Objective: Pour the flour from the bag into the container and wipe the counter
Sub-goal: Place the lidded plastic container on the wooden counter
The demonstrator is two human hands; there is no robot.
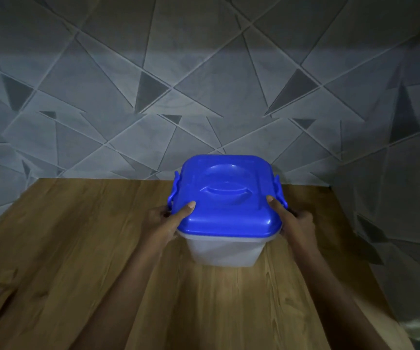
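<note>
A translucent plastic container (225,251) with a blue lid (226,195) stands near the back middle of the wooden counter (77,261). The lid is on, with a blue clip on each side. My left hand (164,219) grips the container's left side, thumb resting on the lid's front left corner. On the other side, my right hand (293,221) holds it the same way, thumb on the front right corner. No flour bag or cloth is in view.
A grey wall (204,84) with a triangle pattern rises just behind the container and wraps around the right side. The counter's right edge (370,261) runs diagonally down to the right. The scene is dimly lit.
</note>
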